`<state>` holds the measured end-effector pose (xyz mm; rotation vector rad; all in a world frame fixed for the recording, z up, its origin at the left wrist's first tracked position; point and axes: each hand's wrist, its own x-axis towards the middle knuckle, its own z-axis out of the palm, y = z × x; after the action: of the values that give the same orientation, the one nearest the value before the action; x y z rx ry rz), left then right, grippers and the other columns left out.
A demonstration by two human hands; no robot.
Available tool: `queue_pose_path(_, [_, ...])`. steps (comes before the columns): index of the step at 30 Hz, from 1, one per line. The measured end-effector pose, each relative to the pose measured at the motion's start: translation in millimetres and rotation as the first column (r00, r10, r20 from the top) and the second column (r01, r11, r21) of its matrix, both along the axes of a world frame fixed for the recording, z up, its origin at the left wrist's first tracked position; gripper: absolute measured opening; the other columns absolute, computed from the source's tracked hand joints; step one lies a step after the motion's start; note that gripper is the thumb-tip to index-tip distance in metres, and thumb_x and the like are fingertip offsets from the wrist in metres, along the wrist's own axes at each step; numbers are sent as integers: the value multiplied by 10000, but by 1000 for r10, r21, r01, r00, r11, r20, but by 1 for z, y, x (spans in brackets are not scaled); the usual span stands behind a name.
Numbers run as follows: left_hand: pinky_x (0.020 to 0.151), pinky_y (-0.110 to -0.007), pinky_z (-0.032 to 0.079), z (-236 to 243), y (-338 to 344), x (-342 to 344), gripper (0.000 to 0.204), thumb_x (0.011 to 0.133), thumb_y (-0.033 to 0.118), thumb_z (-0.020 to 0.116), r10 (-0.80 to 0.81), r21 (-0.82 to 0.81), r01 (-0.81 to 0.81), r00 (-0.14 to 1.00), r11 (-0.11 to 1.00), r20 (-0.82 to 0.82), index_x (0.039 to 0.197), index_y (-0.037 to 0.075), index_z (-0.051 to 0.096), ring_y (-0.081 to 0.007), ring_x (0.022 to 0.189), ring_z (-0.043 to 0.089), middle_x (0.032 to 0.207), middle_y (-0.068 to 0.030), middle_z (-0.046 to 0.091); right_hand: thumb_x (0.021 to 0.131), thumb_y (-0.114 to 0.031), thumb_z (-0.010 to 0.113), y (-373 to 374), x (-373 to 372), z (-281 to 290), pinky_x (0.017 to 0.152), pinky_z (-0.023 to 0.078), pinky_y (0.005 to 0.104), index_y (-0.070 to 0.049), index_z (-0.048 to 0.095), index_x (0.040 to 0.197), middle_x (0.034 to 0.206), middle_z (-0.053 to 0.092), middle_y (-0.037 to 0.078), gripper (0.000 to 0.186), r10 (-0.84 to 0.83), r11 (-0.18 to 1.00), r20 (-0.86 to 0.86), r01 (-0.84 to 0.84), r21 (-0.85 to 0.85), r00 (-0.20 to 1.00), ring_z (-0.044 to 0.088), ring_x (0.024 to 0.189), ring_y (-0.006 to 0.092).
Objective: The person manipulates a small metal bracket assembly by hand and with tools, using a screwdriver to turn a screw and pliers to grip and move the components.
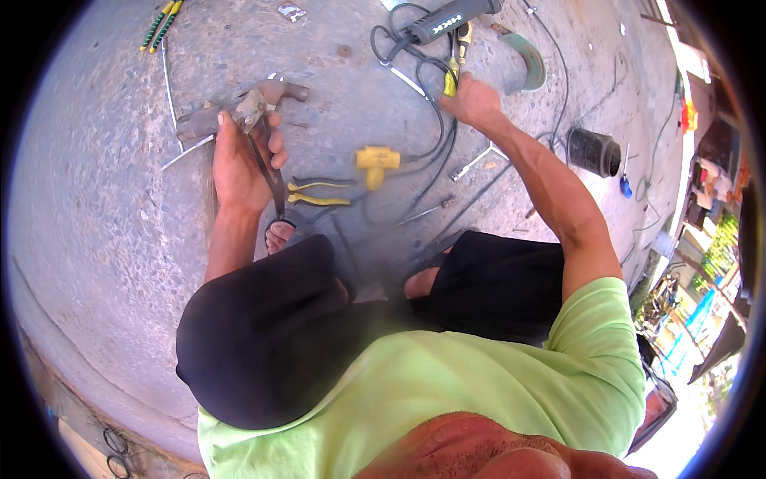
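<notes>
My left hand (242, 164) is closed round a worn, grey hinged metal tool (252, 110) with a bolt at its pivot; I cannot tell its exact kind. One dark curved arm (270, 172) of it runs down past my wrist toward my foot. Just beyond lies a hammer head (286, 90), partly hidden by the tool. My right hand (476, 101) reaches far forward, its fingers closed at a yellow-handled screwdriver (452, 78). Another screwdriver (464, 36) with a yellow and dark handle lies alongside. Between my arms rest yellow-handled pliers (319, 191) and a yellow outlet block (377, 162).
A dark power tool (451, 20) with a coiled cord lies at the far side. To the right are a green curved piece (528, 62), a T-shaped wrench (475, 162), a black container (593, 152) and a blue-handled screwdriver (625, 186). Green-handled pliers (162, 25) lie far left.
</notes>
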<state>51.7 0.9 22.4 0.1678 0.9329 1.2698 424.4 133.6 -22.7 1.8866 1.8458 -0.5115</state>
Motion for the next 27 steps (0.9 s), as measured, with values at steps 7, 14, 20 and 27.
queue_pose_path(7, [597, -284, 377, -13, 8, -13, 571, 1073, 527, 432, 60, -30, -57, 993, 998, 105, 1398, 69, 539, -143, 736, 467, 972, -55, 583, 824, -470, 681, 6, 16, 7, 923, 552, 496, 65, 564, 1248, 1141, 696, 304, 693, -5, 997, 57, 9, -77, 998, 685, 1082, 442])
queue_pose_path(14, [525, -280, 347, -28, 13, -24, 498, 1055, 475, 506, 80, -64, -68, 976, 996, 201, 1316, 58, 590, -138, 639, 444, 851, -56, 582, 846, -442, 654, 19, 36, 12, 633, 538, 374, -16, 684, 957, 816, 697, 115, 441, -398, 851, -162, 297, -434, 903, 673, 644, 230])
queue_pose_path(20, [486, -279, 320, -24, 21, -28, 570, 1063, 565, 420, 43, -117, -22, 983, 993, 180, 1164, 52, 645, -126, 550, 406, 742, -33, 555, 874, -265, 545, -35, -7, 125, 681, 530, 356, -76, 574, 1091, 985, 655, 114, 289, -830, 366, -74, 439, -821, 553, 661, 772, 247])
queue_pose_path(27, [481, -264, 322, -21, 15, -19, 602, 1062, 590, 403, -25, -30, 25, 999, 999, 24, 1115, 47, 657, -94, 542, 393, 753, -1, 543, 961, -214, 534, -75, -96, 186, 719, 476, 300, 56, 545, 1322, 894, 620, 113, 451, -486, 781, -646, -39, -623, 589, 575, 770, 151])
